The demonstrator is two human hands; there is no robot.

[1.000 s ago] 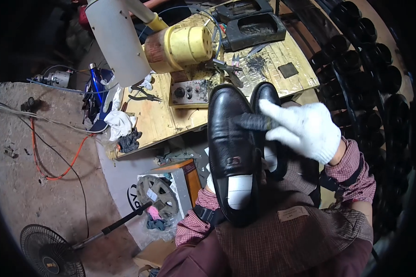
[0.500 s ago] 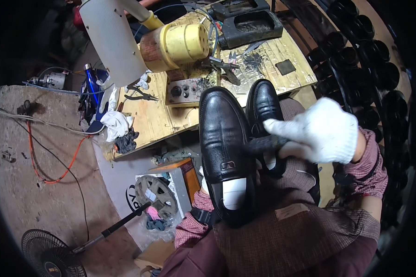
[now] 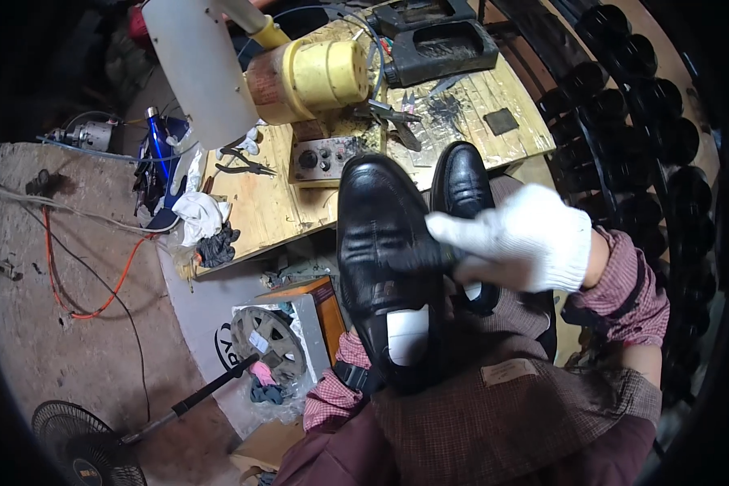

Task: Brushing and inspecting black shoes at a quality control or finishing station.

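Left hand (image 3: pixel 405 336) is tucked inside the big black shoe (image 3: pixel 385 243), so can't tell its grip. The gloved right hand (image 3: pixel 526 239) presses a dark cloth (image 3: pixel 417 257) onto that shoe's right side. Second shoe (image 3: pixel 462 186) sits just right of it, both below the tabletop (image 3: pixel 283 211).

A wooden workbench (image 3: pixel 259 211) carries a yellow motor housing (image 3: pixel 316 77) with a pale cone-shaped shade (image 3: pixel 194 65) beside it, a grey control box (image 3: pixel 322 158), pliers (image 3: pixel 243 168), a black tray (image 3: pixel 441 49) and white and dark rags (image 3: pixel 202 223) at its left edge. On the concrete floor (image 3: pixel 49 340) lie an orange cable (image 3: pixel 97 300) and a black fan (image 3: pixel 81 449)
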